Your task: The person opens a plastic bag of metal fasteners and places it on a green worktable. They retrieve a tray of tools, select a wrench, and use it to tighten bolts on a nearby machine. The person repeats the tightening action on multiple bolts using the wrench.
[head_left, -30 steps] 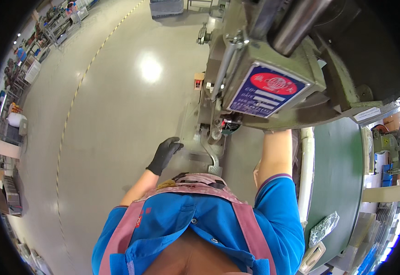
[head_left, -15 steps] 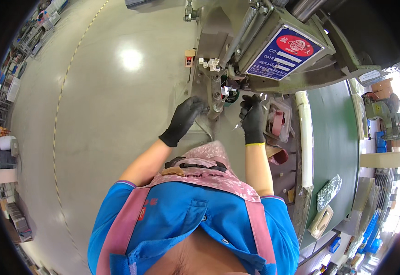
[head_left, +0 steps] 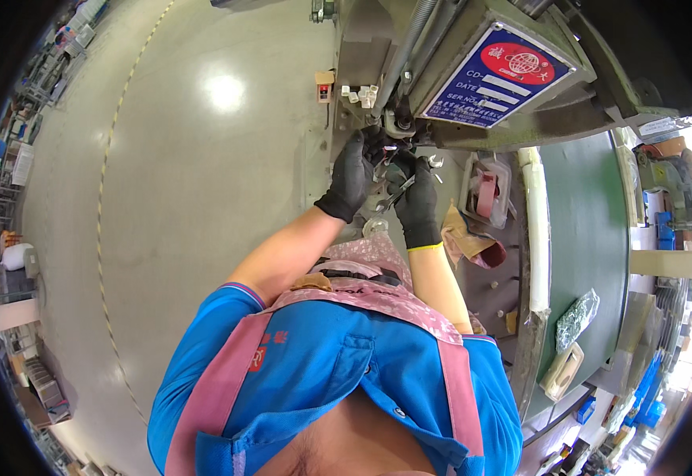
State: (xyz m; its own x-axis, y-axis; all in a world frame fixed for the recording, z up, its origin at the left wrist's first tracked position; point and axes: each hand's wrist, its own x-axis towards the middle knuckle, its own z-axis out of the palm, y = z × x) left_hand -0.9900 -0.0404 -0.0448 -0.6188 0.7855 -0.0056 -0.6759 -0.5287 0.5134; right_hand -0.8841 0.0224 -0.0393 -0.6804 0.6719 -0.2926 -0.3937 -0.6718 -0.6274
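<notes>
In a black glove, my left hand (head_left: 351, 176) reaches up to the lower end of the grey machine (head_left: 400, 119); its fingers are curled against the parts there, and what they hold is hidden. Close beside it, my gloved right hand (head_left: 417, 198) is closed around shiny metal wrenches (head_left: 394, 195). An open jaw shows above the fingers and more metal sticks out on the side toward my left hand; I cannot tell exactly how many there are. A bright, small pinkish-white spot shows between the two hands, below the machine head.
Small white blocks (head_left: 359, 96) lie on the machine, near a little box with a red switch (head_left: 324, 87). To the right stand a tray (head_left: 486, 190) with a pink piece, a brown cloth (head_left: 473, 242) and a green table (head_left: 580, 262). A coil spring (head_left: 416, 36) runs up the machine.
My left hand has moved up and right to the machine's lower end. My right hand has come left and slightly down, nearer to it, with the wrenches now showing more plainly.
</notes>
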